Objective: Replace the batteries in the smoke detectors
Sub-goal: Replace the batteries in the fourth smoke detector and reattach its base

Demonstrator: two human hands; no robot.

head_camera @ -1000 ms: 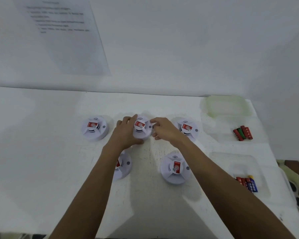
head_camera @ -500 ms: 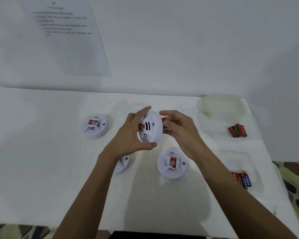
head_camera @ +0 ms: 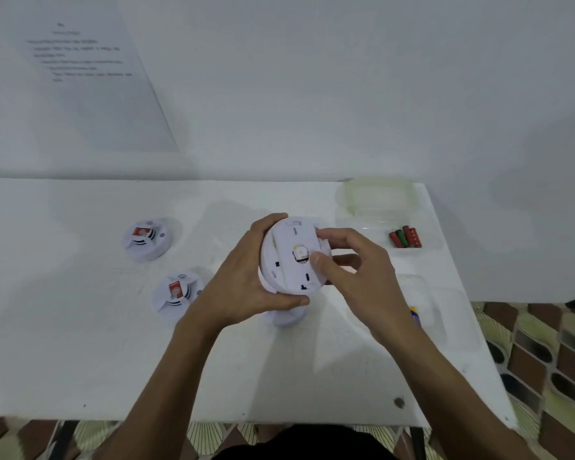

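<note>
A person holds a white smoke detector [head_camera: 287, 260] above a white table [head_camera: 80, 343], its flat back turned toward the camera. The left hand [head_camera: 243, 283] wraps the left rim, with fingers curled over the top edge and the thumb hooked under the bottom edge. The right hand [head_camera: 362, 273] clasps the opposite rim, its fingers curled round the far side and its thumb pressed on the back plate beside a small round label at the centre.

Two more units lie face up on the table to the left, well apart from the hands: a far detector [head_camera: 146, 239] and a near detector [head_camera: 176, 293], each with a red label. A fourth detector [head_camera: 286, 318] sits directly below the held one (only its lower edge shows).

On the right side of the table, red and green batteries [head_camera: 405, 237] lie side by side in a clear tray [head_camera: 435, 227]. A blue battery [head_camera: 415, 317] peeks out just beside the right forearm. A sheet of paper [head_camera: 80, 61] with blurred print hangs on the wall [head_camera: 346, 94] behind.
</note>
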